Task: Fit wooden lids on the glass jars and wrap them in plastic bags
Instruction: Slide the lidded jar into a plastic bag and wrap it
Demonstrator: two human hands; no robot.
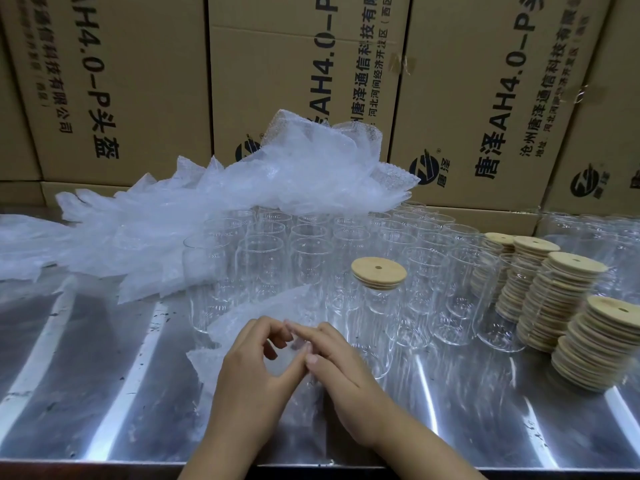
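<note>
Left hand and right hand, fingertips meeting, are both pinching the bag edge, lidded jar standing just beyond the right hand.

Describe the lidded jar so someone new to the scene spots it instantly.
On the steel table, before the cardboard boxes, stands a block of glass jars. The lidded jar is at its front edge, beside the person's right hand. It alone wears a round wooden lid with a small hole; every neighbour is open-topped.
</note>
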